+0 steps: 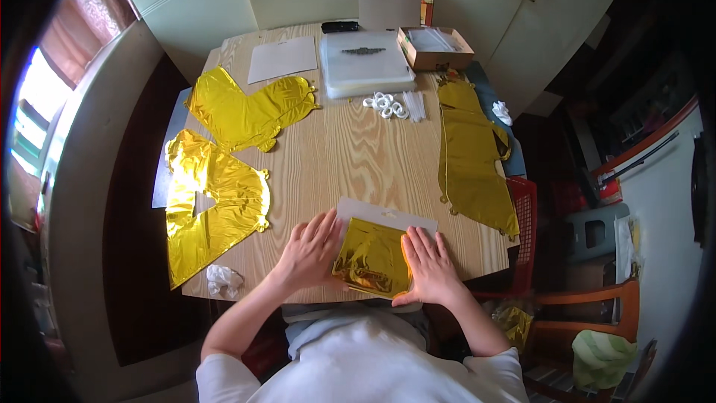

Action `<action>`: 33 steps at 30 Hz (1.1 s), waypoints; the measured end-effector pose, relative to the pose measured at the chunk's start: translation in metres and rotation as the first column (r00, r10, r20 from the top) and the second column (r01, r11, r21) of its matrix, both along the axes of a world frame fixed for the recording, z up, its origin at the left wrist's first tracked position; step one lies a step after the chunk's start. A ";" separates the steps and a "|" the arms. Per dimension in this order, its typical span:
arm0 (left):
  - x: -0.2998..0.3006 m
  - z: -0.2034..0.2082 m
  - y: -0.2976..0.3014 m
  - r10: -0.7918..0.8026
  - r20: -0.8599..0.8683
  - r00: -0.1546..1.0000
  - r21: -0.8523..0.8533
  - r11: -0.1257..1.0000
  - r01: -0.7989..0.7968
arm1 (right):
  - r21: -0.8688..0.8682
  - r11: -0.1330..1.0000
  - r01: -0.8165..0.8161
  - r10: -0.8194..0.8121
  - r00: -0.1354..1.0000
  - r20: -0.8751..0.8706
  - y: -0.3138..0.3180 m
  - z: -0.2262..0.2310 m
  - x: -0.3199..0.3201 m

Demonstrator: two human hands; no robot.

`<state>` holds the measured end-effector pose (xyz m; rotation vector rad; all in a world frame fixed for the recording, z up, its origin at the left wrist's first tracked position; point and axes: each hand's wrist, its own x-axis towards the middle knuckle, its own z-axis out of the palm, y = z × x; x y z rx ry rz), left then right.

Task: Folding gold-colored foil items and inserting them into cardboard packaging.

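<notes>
A folded gold foil balloon lies on a white card with a hang hole at the table's near edge. Along the left edge of this bundle rests my left hand, fingers stretched out and close together. My right hand lies on the bundle's right edge with its fingers extended and its thumb by the near corner. Neither hand grips anything. Unfolded gold foil balloons are spread flat to the left, one nearer and one farther. Another gold foil balloon lies along the right side.
At the back are a stack of clear plastic sleeves, an open box, a blank white card and a black object. White ribbon rolls lie beside thin straws. Crumpled tissue sits near left; a wooden chair stands right.
</notes>
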<state>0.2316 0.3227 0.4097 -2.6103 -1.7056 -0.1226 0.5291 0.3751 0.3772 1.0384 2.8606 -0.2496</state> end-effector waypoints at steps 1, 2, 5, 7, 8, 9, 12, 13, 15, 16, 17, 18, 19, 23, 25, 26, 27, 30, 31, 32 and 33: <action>0.005 0.004 -0.012 0.075 0.081 0.994 -0.051 0.996 -0.071 | -0.009 1.000 0.010 -0.009 1.000 0.011 0.000 0.001 0.000; 0.013 0.012 -0.028 0.153 0.157 0.976 -0.107 0.985 -0.138 | -0.018 1.000 0.019 -0.018 1.000 0.022 0.000 0.002 0.000; 0.030 0.007 -0.087 0.446 0.462 0.767 -0.542 0.826 -0.155 | -0.032 0.999 0.029 -0.029 0.999 -0.015 -0.001 -0.001 0.002; 0.045 0.009 -0.102 0.701 0.469 0.537 -0.853 0.518 0.069 | -0.035 0.999 0.030 -0.031 0.999 -0.037 -0.002 -0.002 -0.001; 0.055 -0.004 -0.112 0.803 0.507 0.312 -0.862 0.481 0.162 | -0.042 0.998 0.036 -0.038 0.998 -0.040 -0.003 -0.001 -0.002; 0.066 -0.027 -0.123 0.867 0.494 0.070 -0.848 0.462 0.259 | -0.048 0.998 0.042 -0.044 0.998 -0.044 -0.005 0.000 -0.004; 0.082 -0.068 -0.119 0.879 0.312 -0.360 -0.758 0.459 0.464 | -0.072 0.997 0.004 -0.007 0.999 -0.044 -0.011 0.004 -0.010; 0.086 -0.077 -0.117 0.860 0.245 -0.449 -0.719 0.471 0.511 | -0.068 0.997 -0.021 0.017 0.998 -0.054 -0.014 0.004 -0.013; 0.094 -0.079 -0.111 0.842 0.091 -0.532 -0.691 0.438 0.575 | -0.058 0.996 -0.064 0.060 0.995 -0.076 -0.025 0.002 -0.019; 0.098 -0.068 -0.109 0.826 0.071 -0.559 -0.684 0.448 0.575 | -0.060 0.996 -0.073 0.067 0.993 -0.098 -0.030 0.002 -0.021; 0.100 -0.062 -0.106 0.809 0.050 -0.585 -0.678 0.458 0.576 | -0.064 0.995 -0.075 0.068 0.992 -0.103 -0.034 0.003 -0.023; 0.100 -0.064 -0.107 0.798 0.092 -0.596 -0.650 0.502 0.571 | -0.067 0.995 -0.076 0.068 0.992 -0.105 -0.036 0.003 -0.025; 0.100 -0.063 -0.110 0.781 0.145 -0.607 -0.656 0.535 0.532 | -0.070 0.995 -0.076 0.068 0.992 -0.107 -0.038 0.004 -0.026; 0.087 -0.057 -0.120 0.772 0.292 -0.565 -0.722 0.565 0.399 | -0.130 0.981 -0.147 0.127 0.981 -0.149 -0.036 -0.002 -0.026; 0.078 -0.050 -0.123 0.758 0.337 -0.559 -0.741 0.580 0.340 | -0.065 0.969 -0.238 0.236 0.971 -0.034 -0.018 0.008 -0.024; 0.072 -0.048 -0.125 0.735 0.387 -0.556 -0.734 0.611 0.297 | -0.038 0.958 -0.284 0.285 0.958 0.028 -0.006 0.014 -0.023; 0.066 -0.048 -0.126 0.719 0.421 -0.554 -0.713 0.639 0.287 | -0.119 0.946 -0.302 0.307 0.951 0.022 0.014 0.023 -0.024; 0.054 -0.041 -0.122 0.668 0.487 -0.562 -0.668 0.700 0.254 | -0.106 0.971 -0.216 0.201 0.970 -0.133 0.094 0.049 -0.043; 0.051 -0.040 -0.118 0.675 0.495 -0.547 -0.672 0.697 0.251 | -0.130 0.979 -0.157 0.119 0.957 -0.263 0.128 0.061 -0.056; 0.049 -0.041 -0.115 0.678 0.504 -0.535 -0.674 0.696 0.248 | -0.116 0.987 -0.107 0.065 0.947 -0.313 0.166 0.064 -0.072; 0.045 -0.040 -0.112 0.678 0.515 -0.525 -0.675 0.698 0.240 | -0.104 0.993 -0.060 0.018 0.931 -0.365 0.207 0.061 -0.091</action>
